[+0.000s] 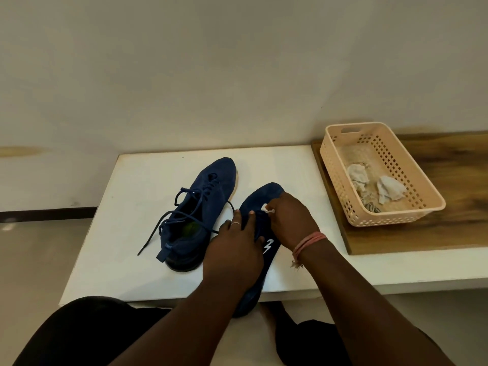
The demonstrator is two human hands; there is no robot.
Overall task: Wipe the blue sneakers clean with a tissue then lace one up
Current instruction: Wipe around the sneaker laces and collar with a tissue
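Here we note two blue sneakers on white table (126, 196). Near sneaker (264, 204) lies at table's front edge, heel overhanging it. Left hand (235, 249) rests on its upper, fingers spread and fairly straight, ring on one finger. Right hand (289, 220) at its lace area, fingertips pinching small white bit (266, 208); tissue or lace tip, we cannot tell. Far sneaker (200, 207) sits left of near one, laces (169, 220) loose. Peach basket (380, 175) right of near sneaker, on wooden board (449, 207), holds crumpled tissues (375, 184).
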